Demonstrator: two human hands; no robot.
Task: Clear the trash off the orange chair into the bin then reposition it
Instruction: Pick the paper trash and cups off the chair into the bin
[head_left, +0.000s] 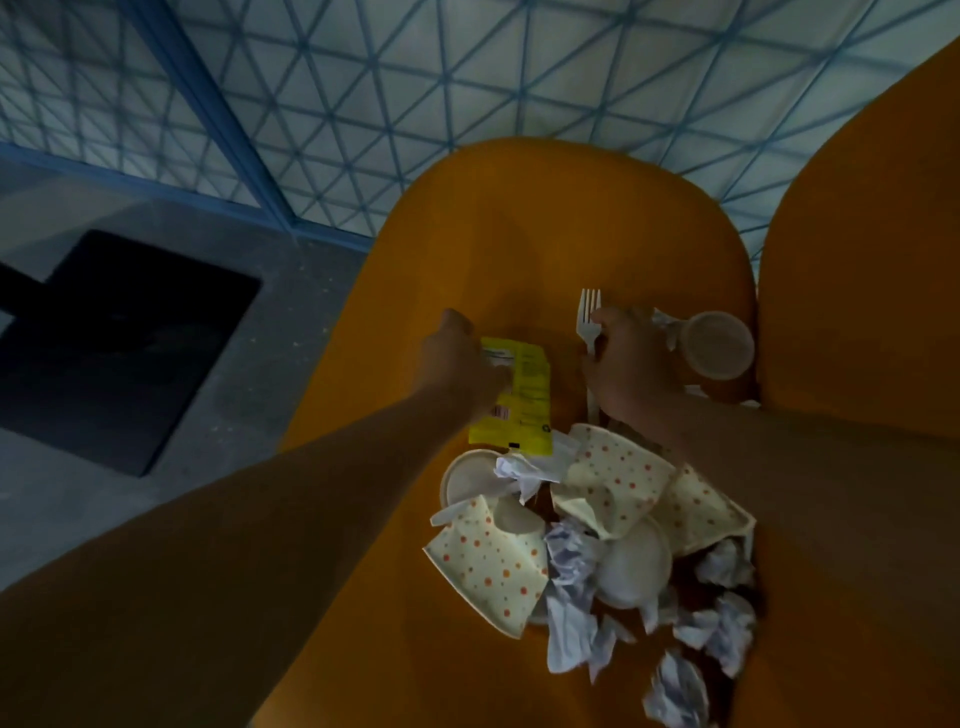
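Observation:
The orange chair fills the middle of the view, its seat strewn with trash. My left hand reaches onto the seat and pinches the left edge of a yellow wrapper. My right hand curls round the handle of a white plastic fork, whose tines point away from me. A clear plastic cup lies on its side just right of that hand. Nearer me lie dotted paper plates, white lids and crumpled paper balls.
A second orange chair stands close on the right. A dark rectangular opening or mat lies on the grey floor at left. A blue lattice wall runs behind the chairs.

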